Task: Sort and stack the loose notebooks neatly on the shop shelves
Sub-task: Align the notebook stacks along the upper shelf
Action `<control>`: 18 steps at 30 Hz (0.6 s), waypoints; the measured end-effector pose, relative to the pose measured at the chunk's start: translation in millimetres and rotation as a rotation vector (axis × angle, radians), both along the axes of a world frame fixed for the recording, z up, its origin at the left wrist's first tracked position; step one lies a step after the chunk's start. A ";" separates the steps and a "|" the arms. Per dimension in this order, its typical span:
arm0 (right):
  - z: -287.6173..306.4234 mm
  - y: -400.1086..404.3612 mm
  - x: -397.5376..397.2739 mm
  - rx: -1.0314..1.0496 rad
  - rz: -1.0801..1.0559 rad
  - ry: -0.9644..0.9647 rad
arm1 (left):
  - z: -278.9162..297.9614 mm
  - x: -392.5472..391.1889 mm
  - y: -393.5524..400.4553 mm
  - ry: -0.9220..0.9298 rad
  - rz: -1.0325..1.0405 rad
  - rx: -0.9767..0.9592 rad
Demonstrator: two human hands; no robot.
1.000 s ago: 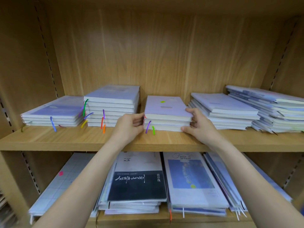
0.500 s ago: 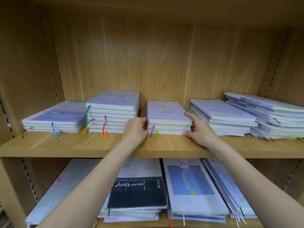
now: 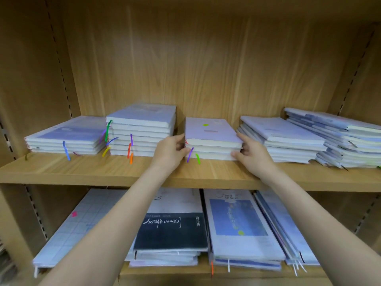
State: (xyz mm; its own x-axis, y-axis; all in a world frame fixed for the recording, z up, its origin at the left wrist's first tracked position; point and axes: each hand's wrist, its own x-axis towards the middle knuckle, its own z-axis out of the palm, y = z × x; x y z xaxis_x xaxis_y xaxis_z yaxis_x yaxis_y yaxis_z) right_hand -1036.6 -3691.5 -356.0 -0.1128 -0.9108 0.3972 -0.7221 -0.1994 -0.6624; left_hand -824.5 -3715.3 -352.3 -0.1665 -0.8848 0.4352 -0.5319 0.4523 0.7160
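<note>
Both hands on short middle stack of notebooks (image 3: 212, 139), upper shelf (image 3: 123, 172). Left hand (image 3: 171, 151) against stack's left side at spine edge, fingers curled round the corner, thumb side near top cover. Right hand (image 3: 250, 154) against stack's right side, fingers bent onto the page edges, thumb low at bottom front corner. Stack pinched between the two hands; nothing lifted, bottom appears to rest on shelf. Judged step: squaring up / nudging stack into line w/ neighbours.

Just beyond left hand: taller stack (image 3: 142, 131) w/ coloured ribbon markers. Just beyond right hand: wide stack (image 3: 282, 139), slightly fanned; back of right hand close to it, contact not clear.

Risks, as judgement:
- Uneven squeeze → top notebook skews or slides off toward back.
- Purple and green ribbons (image 3: 193, 155) hanging at front beside left hand → may snag or get trapped under stack if pushed.
- Rightward shove → knuckles disturb fanned stack, worsening its lean.
- Leftward drift → gap closes, fingers caught against taller stack.
</note>
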 end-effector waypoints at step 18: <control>-0.8 67.7 -17.6 -0.149 -0.040 -0.179 | -0.5 -20.3 30.4 0.087 0.022 -0.382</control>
